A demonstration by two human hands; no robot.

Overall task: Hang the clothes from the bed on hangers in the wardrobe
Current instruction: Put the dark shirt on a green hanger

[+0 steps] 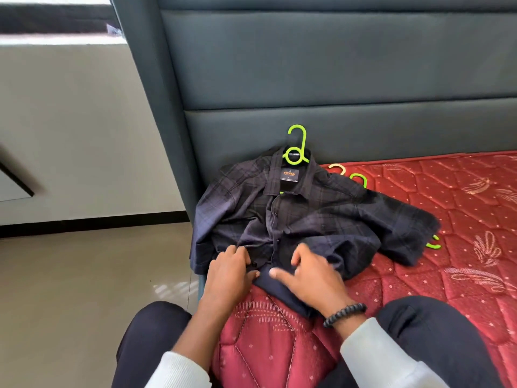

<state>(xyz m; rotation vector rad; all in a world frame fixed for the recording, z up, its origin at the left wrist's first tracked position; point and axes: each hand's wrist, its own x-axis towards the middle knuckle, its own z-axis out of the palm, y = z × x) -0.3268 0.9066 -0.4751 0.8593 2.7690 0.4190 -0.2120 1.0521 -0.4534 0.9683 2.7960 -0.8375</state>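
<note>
Dark plaid shirt [296, 217] on a green hanger [296, 152], laid on the bed's red quilted mattress [447, 219].
Left hand [229, 273] and right hand [310, 273] pinch the front placket at the hem. Three more hangers, two green [359, 179] [434, 244], one cream [337, 168], mostly hidden under the cloth. Grey padded headboard [335, 79] behind; tiled floor [84, 275] leftward.

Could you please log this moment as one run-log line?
shirt on green hanger | both hands at placket | left hand | right hand | on mattress
</note>
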